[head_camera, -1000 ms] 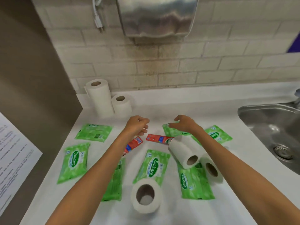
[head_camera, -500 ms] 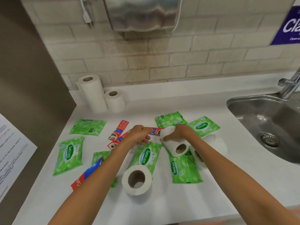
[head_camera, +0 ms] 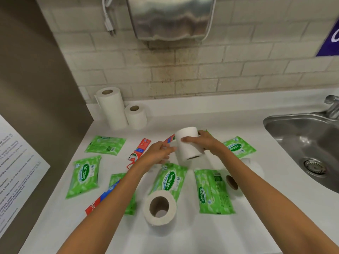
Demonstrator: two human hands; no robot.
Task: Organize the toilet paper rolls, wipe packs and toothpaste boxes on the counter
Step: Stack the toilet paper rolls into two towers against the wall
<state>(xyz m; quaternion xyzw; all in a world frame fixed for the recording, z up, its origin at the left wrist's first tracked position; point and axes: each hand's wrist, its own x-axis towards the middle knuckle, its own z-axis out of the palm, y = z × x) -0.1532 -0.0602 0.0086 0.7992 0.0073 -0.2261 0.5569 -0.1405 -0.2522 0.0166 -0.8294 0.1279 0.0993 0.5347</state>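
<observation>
"Sanicare" and the number "15" are seen printed on four green wipe packs on the counter (head_camera: 183, 239). The near pack (head_camera: 169, 178) lies just below the right hand (head_camera: 206, 143) and its grip on a toilet paper roll (head_camera: 187, 142). The lower-right pack (head_camera: 213, 191), the right pack (head_camera: 238, 146) and the far-left pack (head_camera: 84, 176) are also marked. Print on the paper sheet (head_camera: 16, 171) and the purple sign (head_camera: 330, 39) cannot be read.

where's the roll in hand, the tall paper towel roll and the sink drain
held roll (head_camera: 190, 151): head view, side wall
tall paper towel roll (head_camera: 112, 110): head view, side wall
sink drain (head_camera: 314, 166): head view, strainer centre
</observation>
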